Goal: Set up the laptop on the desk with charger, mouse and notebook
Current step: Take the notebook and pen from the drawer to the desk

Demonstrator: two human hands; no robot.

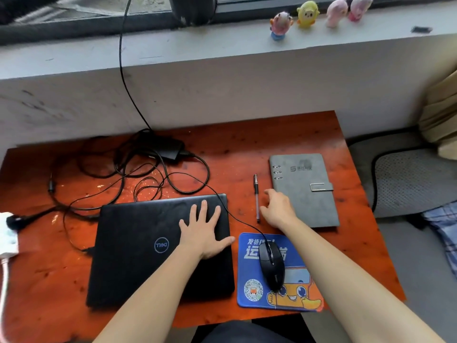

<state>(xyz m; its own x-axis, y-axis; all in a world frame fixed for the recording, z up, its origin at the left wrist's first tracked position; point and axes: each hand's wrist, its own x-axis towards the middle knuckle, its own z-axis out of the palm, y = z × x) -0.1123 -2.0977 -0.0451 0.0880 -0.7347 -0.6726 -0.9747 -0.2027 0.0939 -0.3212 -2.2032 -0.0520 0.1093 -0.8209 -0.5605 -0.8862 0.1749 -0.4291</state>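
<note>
A closed black laptop (138,246) lies on the orange desk (284,134). My left hand (205,231) rests flat on its lid, fingers spread. A black charger brick (168,148) with tangled cables sits at the back of the desk. A black mouse (272,264) lies on a blue mouse pad (249,276). A grey notebook (306,189) lies closed at the right. My right hand (278,207) hovers open between the notebook and a pen (256,196), beside the pen's lower end.
A white power strip (7,233) sits at the left desk edge. A grey sill behind the desk holds several small toy figures (308,14). A cushioned chair (410,179) stands to the right. A cable (123,70) runs up the wall.
</note>
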